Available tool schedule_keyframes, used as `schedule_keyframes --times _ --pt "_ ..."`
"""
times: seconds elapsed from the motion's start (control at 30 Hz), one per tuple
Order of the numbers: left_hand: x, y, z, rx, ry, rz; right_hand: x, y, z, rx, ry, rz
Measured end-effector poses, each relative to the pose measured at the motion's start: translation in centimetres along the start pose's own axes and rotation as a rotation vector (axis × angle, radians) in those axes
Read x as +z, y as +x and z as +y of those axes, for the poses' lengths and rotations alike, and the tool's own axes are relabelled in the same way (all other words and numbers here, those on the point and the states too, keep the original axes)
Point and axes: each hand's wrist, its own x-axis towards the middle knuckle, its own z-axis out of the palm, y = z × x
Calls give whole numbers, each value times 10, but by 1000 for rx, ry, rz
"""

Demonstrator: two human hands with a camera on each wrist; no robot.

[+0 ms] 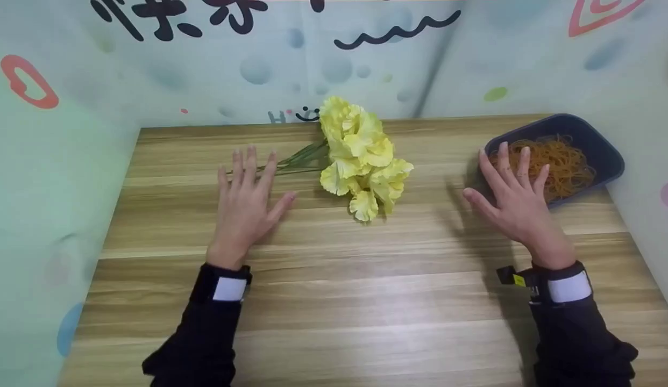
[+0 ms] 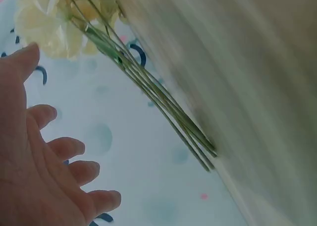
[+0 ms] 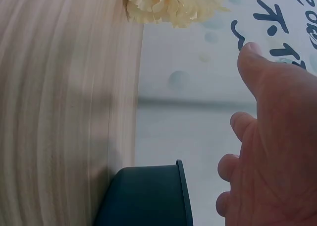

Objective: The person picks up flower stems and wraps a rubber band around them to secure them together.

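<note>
Head view: my left hand (image 1: 243, 207), fingers spread and grasping nothing, hovers by the slender green stems (image 1: 304, 157) of ruffled yellow flowers (image 1: 361, 153), lying mid-back on the wood-grain table (image 1: 355, 301). My right hand (image 1: 519, 207), likewise spread and unloaded, partly hides a smooth, dark, round-cornered box (image 1: 604, 148) of tangled amber bands (image 1: 568, 166). The backdrop (image 1: 205, 86) carries cropped black Chinese characters (image 1: 163, 15).

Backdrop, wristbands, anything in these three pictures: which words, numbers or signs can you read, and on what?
"快乐": backdrop, black characters cut off at the top, so a likely reading.
"H": backdrop, near a smiley; what follows is unclear.
Sideways black lettering: backdrop, too partial to read.
Yellow tag, right wristband: too small to read.
</note>
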Motion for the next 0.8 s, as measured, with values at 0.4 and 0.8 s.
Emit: schedule_keyframes --times 0.4,0.8 --pt "-9 58 12 5 2 -347 2 2 -7 -11 12 -28" --pt "-2 87 -7 -113 -36 -543 12 12 -31 -69 46 -120"
